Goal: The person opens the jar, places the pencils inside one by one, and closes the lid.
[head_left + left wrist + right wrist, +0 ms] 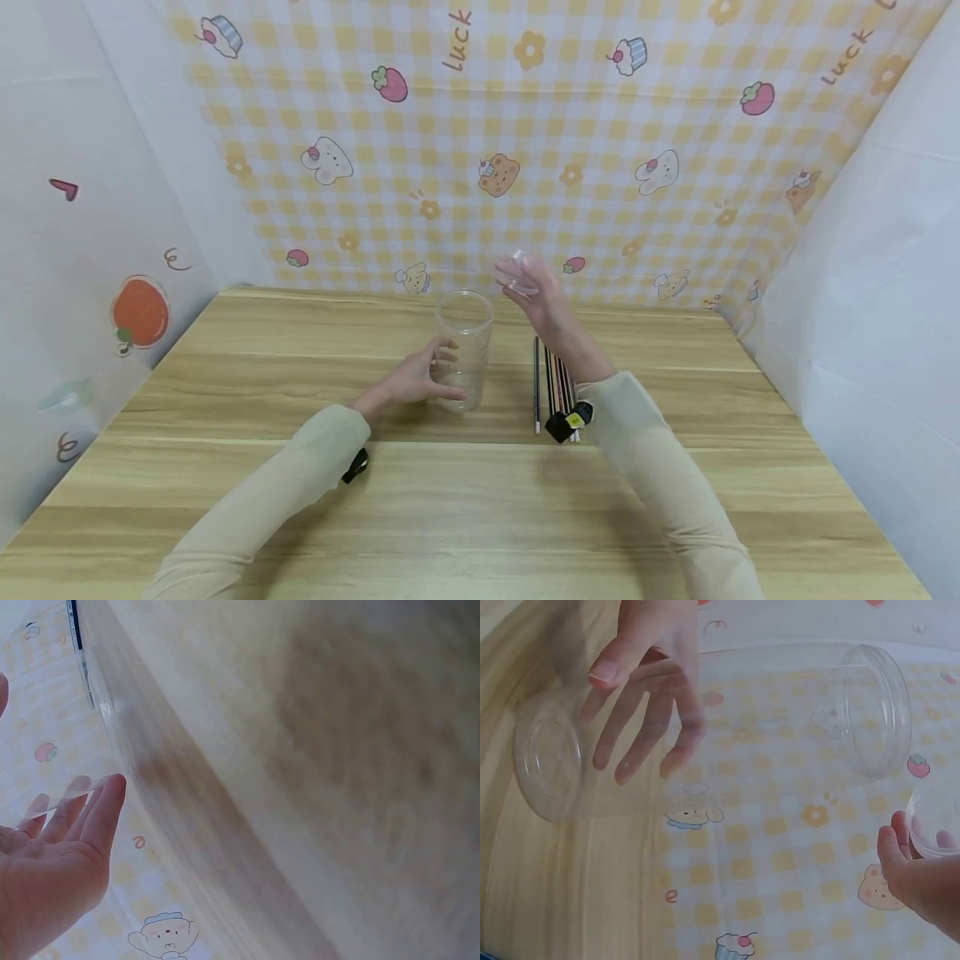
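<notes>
A tall clear plastic jar [474, 354] stands upright on the table with its round rim uncovered. My left hand [414, 377] holds it low from the left, thumb across the front and fingers behind, showing through the clear wall in the right wrist view. Up to the right of the rim, my right hand [546, 302] holds a round clear lid [519, 273] in the air by its edge. The lid [937, 817] and jar rim [877, 712] are apart in the right wrist view.
Several pencils [551, 387] lie side by side right of the jar, partly hidden by my right forearm and its black wrist camera [567, 423]. The wooden table [465, 517] ends at a yellow checked cloth [450, 167], with white cloth on both sides.
</notes>
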Available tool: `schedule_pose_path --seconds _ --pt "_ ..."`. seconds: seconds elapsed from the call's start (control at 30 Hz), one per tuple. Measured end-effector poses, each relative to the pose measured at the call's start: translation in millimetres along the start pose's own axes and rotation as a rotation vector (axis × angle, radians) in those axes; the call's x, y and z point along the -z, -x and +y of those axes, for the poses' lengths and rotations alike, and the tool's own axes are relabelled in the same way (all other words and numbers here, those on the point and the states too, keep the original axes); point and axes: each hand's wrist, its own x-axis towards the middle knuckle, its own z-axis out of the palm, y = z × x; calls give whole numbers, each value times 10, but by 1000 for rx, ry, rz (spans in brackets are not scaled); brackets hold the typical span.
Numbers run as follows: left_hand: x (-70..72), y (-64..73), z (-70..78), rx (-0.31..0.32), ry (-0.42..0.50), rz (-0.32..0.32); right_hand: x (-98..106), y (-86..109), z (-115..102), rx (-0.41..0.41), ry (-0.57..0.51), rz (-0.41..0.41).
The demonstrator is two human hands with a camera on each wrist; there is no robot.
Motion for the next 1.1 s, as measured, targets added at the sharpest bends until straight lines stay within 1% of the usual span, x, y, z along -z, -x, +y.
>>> schedule_pose_path --seconds 0.07,0.2,0.33,0.5,0.6,0.73,0.83,0.97,1.1 --pt "3 4 5 4 -4 -1 56 8 1 -20 -36 7" --pt "5 12 10 12 -11 -3 175 34 7 -47 -61 12" --pt "5 17 16 10 -17 -4 316 77 11 -43 -61 9" --pt "5 11 7 11 -6 -4 524 149 -2 -73 -75 18" --pt "-2 -18 -46 4 -5 -1 650 196 -14 -98 -73 14" --pt "-37 -108 -242 -7 -4 16 817 263 -20 -123 -72 15" --pt "-58 -168 -379 2 -9 30 946 330 -17 -159 -59 27" --pt "-62 -192 -426 14 -17 37 1125 440 -3 -206 -47 28" --pt "-70 -192 -430 18 -8 36 1319 568 10 -230 -58 -5"
